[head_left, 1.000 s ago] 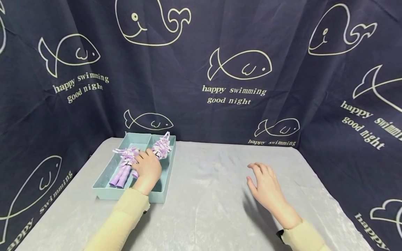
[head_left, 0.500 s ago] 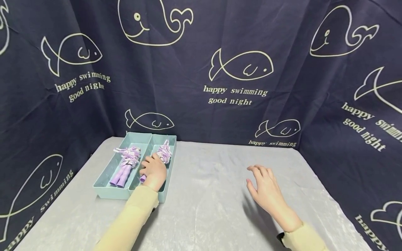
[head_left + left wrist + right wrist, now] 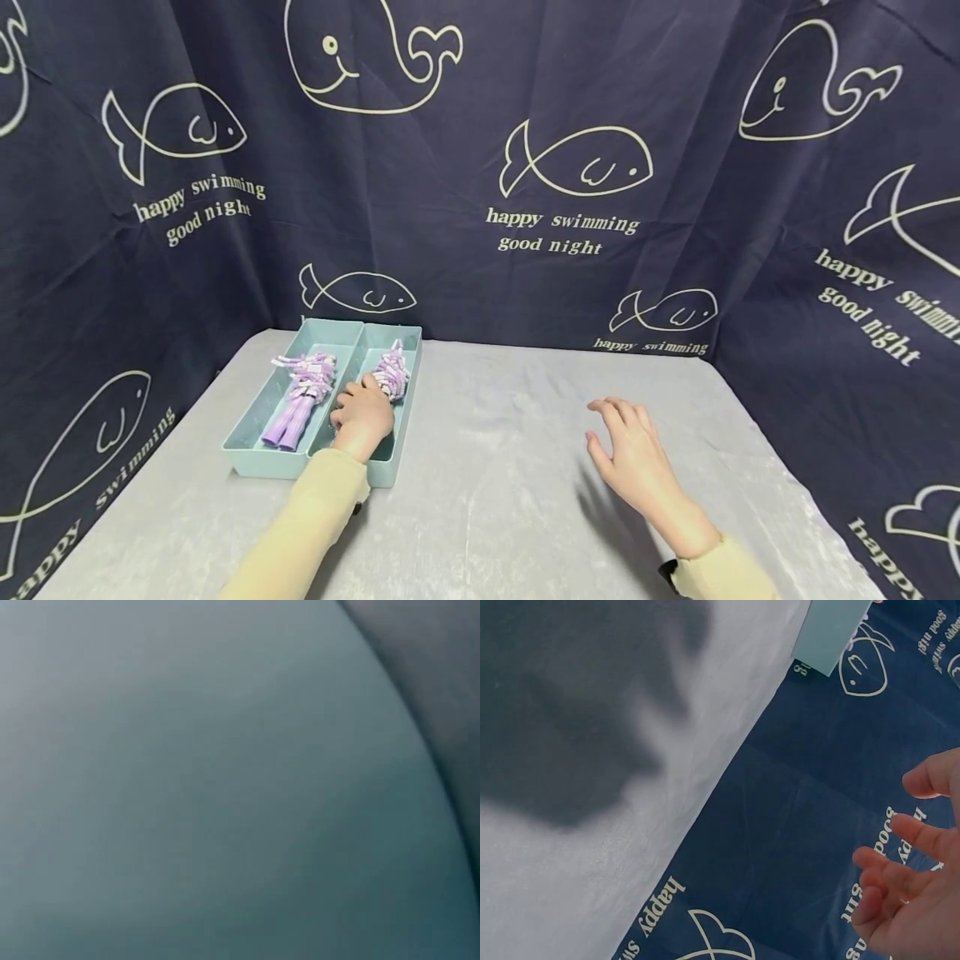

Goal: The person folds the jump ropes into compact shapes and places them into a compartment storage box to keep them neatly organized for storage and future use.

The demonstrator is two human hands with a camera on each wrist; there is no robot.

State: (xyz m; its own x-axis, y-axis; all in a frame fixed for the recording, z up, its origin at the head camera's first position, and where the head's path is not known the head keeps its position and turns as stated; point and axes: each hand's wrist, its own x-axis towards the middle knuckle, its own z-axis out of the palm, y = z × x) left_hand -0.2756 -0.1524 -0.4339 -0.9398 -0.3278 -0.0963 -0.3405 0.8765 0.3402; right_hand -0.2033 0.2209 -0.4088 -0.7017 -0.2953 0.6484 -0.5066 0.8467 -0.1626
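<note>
In the head view my left hand point(image 3: 365, 418) grips a purple-and-white jump rope point(image 3: 392, 372) in the right compartment of the light teal two-part box point(image 3: 317, 468). Its beaded coil shows beyond my knuckles; the handles are hidden under the hand. A second bundled jump rope point(image 3: 302, 400) lies in the left compartment, its purple handles toward me. Only a blurred teal box wall point(image 3: 195, 780) fills most of the left wrist view. My right hand point(image 3: 637, 458) hovers over the right side of the table, holding nothing, fingers loosely bent. The right wrist view shows its fingers point(image 3: 922, 776) spread apart.
A grey cloth-covered table point(image 3: 495, 467) spreads beneath both hands. Dark blue curtains point(image 3: 450, 208) with fish drawings stand behind it and at both sides. The box sits at the table's back left, near the curtain.
The left hand carried the jump rope right from over the divider, then lowered it into the right compartment. The other jump rope came into full view. The right hand barely moved.
</note>
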